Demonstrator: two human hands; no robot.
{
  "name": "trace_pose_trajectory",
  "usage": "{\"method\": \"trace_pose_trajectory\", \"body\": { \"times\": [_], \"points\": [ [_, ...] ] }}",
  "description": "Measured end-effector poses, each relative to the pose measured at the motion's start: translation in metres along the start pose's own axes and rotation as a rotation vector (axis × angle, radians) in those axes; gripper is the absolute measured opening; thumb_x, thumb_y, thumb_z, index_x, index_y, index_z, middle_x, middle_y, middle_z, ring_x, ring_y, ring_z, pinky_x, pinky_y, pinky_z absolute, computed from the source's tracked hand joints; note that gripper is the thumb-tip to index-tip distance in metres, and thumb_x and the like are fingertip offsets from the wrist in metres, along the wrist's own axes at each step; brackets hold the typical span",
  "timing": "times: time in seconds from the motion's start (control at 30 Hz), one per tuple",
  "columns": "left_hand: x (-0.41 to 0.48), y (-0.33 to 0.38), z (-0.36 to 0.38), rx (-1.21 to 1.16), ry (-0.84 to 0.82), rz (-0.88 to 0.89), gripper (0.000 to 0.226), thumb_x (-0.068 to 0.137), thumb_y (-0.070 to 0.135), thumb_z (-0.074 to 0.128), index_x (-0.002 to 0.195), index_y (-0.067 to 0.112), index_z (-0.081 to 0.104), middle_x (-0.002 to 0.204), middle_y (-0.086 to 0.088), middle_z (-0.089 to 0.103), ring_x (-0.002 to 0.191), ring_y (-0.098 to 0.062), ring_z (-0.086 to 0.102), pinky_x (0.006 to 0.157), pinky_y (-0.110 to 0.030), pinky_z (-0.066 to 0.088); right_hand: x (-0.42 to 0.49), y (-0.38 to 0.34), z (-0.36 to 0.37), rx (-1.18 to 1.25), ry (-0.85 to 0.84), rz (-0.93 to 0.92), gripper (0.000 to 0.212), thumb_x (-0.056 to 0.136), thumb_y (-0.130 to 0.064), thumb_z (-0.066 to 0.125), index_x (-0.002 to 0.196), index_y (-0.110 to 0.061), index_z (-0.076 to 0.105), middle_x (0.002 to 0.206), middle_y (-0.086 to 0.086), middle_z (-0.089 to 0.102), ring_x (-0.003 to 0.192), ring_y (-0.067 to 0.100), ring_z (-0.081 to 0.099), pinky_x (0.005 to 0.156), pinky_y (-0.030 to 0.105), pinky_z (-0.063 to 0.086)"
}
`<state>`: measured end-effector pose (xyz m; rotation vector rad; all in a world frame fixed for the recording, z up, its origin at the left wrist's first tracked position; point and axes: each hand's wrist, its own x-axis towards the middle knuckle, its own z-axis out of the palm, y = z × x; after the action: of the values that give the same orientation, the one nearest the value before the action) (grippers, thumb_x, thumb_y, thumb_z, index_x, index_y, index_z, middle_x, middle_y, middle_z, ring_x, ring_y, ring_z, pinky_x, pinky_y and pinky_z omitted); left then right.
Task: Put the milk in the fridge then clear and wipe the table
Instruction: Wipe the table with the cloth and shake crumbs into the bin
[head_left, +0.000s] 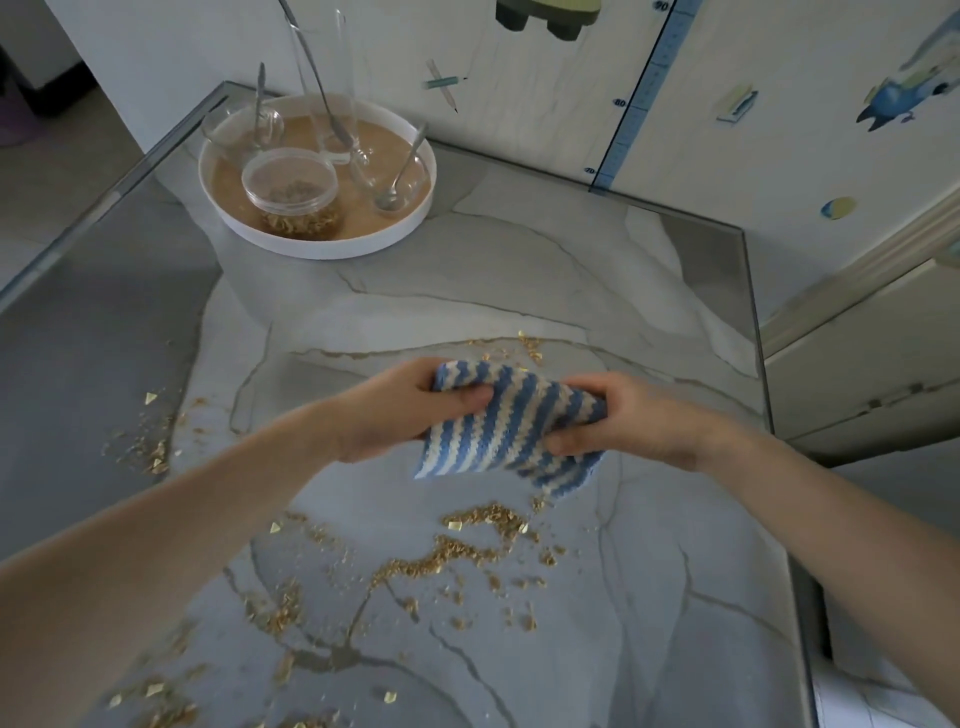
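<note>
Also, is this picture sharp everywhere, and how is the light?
Head view: the left hand, right hand and striped cloth are slightly smeared by motion; the tray behind looks sharper; the wide lens bends the table edges; the light is soft and dim, darker on the table's left side.

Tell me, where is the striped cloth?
The striped cloth is mid-frame in the head view, held over the table between the left hand and right hand, with crumbs below it.

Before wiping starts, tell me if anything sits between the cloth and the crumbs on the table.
Nothing visible does. Left hand and right hand hold the cloth above the table; crumbs lie uncovered below; the tray stands far off.
</note>
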<state>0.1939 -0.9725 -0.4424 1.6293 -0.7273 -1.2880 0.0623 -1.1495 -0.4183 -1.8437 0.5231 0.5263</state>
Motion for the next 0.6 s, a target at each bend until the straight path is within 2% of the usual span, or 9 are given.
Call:
{"method": "trace_pose_trajectory", "body": {
  "times": [0.13,0.27,0.37,0.43,0.5,0.53,0.6],
  "points": [
    [0.014,0.025,-0.014,0.082,0.12,0.072,0.009,0.09,0.025,0.052,0.083,0.027,0.058,0.08,0.01,0.062,0.062,0.008,0.061,0.058,-0.006,0.048,0.011,-0.019,-0.02,0.0,0.007,-0.059,0.036,0.07,0.002,0.073,0.098,-0.019,0.063,0.091,-0.006,0.071,0.085,0.004,0.067,0.075,0.015,0.052],
    [0.035,0.042,-0.031,0.303,0.273,0.191,0.017,0.092,0.027,0.051,0.075,0.029,0.055,0.069,0.013,0.055,0.062,0.003,0.052,0.061,-0.011,0.041,0.036,-0.037,-0.039,-0.098,0.193,-0.137,0.03,0.074,0.007,0.065,0.085,-0.02,0.06,0.081,-0.003,0.064,0.073,0.005,0.06,0.066,0.013,0.05],
    [0.061,0.048,-0.045,0.514,0.399,0.295,0.008,0.094,0.024,0.046,0.089,0.022,0.051,0.071,0.016,0.049,0.066,0.0,0.047,0.056,-0.005,0.036,0.064,-0.047,-0.055,-0.283,0.322,-0.194,0.02,0.078,0.004,0.061,0.078,-0.014,0.053,0.07,-0.002,0.052,0.069,0.01,0.049,0.061,0.015,0.04],
    [0.081,0.047,-0.053,0.581,0.495,0.354,0.013,0.095,0.021,0.045,0.103,0.014,0.053,0.071,0.013,0.045,0.07,-0.009,0.044,0.054,-0.016,0.032,0.086,-0.048,-0.064,-0.4,0.4,-0.245,0.013,0.08,-0.001,0.059,0.086,-0.012,0.056,0.074,0.0,0.052,0.071,0.012,0.049,0.063,0.02,0.039],
    [0.099,0.039,-0.058,0.617,0.551,0.35,0.019,0.095,0.02,0.044,0.107,0.007,0.052,0.071,0.008,0.046,0.075,-0.014,0.044,0.058,-0.019,0.027,0.106,-0.045,-0.068,-0.479,0.472,-0.291,0.014,0.082,-0.005,0.059,0.096,-0.006,0.059,0.084,0.004,0.054,0.08,0.018,0.051,0.065,0.024,0.038],
    [0.107,0.034,-0.059,0.631,0.56,0.325,0.02,0.096,0.021,0.043,0.106,0.007,0.052,0.074,0.003,0.051,0.076,-0.017,0.047,0.062,-0.021,0.029,0.115,-0.041,-0.068,-0.498,0.498,-0.302,0.015,0.083,-0.005,0.058,0.097,-0.003,0.059,0.086,0.007,0.054,0.082,0.018,0.05,0.061,0.022,0.036],
    [0.124,0.018,-0.058,0.673,0.553,0.253,0.023,0.096,0.025,0.042,0.108,0.007,0.051,0.089,-0.009,0.06,0.081,-0.024,0.053,0.065,-0.029,0.035,0.132,-0.028,-0.064,-0.535,0.518,-0.284,0.015,0.084,-0.005,0.055,0.098,0.001,0.058,0.092,0.016,0.058,0.086,0.023,0.052,0.057,0.027,0.026]
  ]
}}
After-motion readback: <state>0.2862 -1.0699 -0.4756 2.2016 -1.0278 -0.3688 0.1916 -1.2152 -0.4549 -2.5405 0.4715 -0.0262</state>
